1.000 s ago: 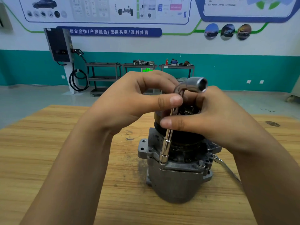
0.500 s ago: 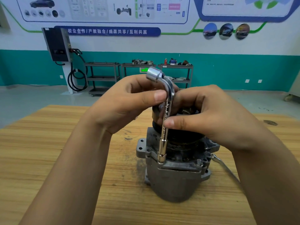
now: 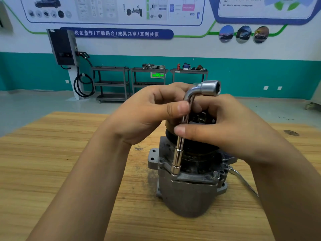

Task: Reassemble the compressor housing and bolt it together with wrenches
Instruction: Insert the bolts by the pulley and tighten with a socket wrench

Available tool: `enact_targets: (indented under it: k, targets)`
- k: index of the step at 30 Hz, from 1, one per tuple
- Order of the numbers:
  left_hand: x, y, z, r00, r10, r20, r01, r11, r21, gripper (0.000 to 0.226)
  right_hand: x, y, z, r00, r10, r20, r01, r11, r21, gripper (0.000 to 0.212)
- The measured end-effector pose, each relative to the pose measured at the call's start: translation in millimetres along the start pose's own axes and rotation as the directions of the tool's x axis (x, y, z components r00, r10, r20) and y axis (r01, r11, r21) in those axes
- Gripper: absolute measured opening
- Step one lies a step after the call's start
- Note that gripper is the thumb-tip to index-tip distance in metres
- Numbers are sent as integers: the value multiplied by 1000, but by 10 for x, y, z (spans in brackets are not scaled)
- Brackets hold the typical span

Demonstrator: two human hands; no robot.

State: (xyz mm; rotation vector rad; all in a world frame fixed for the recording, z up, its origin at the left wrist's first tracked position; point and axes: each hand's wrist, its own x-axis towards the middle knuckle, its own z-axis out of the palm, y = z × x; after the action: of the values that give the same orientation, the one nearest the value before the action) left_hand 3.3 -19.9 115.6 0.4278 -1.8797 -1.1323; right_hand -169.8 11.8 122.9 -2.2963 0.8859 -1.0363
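The wooden table (image 3: 52,171) carries the grey compressor housing (image 3: 187,197), upright near its middle. The left hand (image 3: 144,117) pinches the L-shaped socket wrench (image 3: 180,146) just under its bend. The right hand (image 3: 225,131) pinches the shaft lower, thumb laid across. The lower socket sits on the flange at about 8 o'clock (its bolt is hidden), and the free socket points to 3 o'clock. The hands cover the housing's top. The right forearm half hides a metal tool (image 3: 243,180) at 3 o'clock.
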Motion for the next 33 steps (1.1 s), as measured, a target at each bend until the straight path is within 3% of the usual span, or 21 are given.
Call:
enact_targets:
  k: [2,6,12,16,21,23,28,33]
  targets:
    - [-19,0,-22,1000,-5,22,6,999,-40,25,-6,20,-49,999,9,53,-12,999,50,12]
    - [-58,8,-35,995,18,99,-6,993,-118,24,-18,50,-94,997,2,83,-15,988,155,20]
    - [-49,5,-77,994,24,109,-11,994,-113,24,5,39,-57,999,18,32,-20,998,54,19]
    - [-41,20,-69,996,6,90,-1,998,-61,40,8,15,-21,1000,22,-8,-22,1000,4,18]
    - [-33,62,-18,1000,-24,7,24,1000,17,87,5,8,18,999,20,-38,-21,999,-36,23]
    - [-34,56,-13,1000,-19,-8,19,1000,-3,79,8,8,15,999,21,-32,-22,999,-25,20]
    - [-39,19,-41,999,-16,27,18,998,-63,26,0,17,-38,999,0,42,0,1000,15,16]
    - [-44,3,-63,1000,3,30,0,996,-91,25,-2,35,-53,999,7,51,-9,999,33,16]
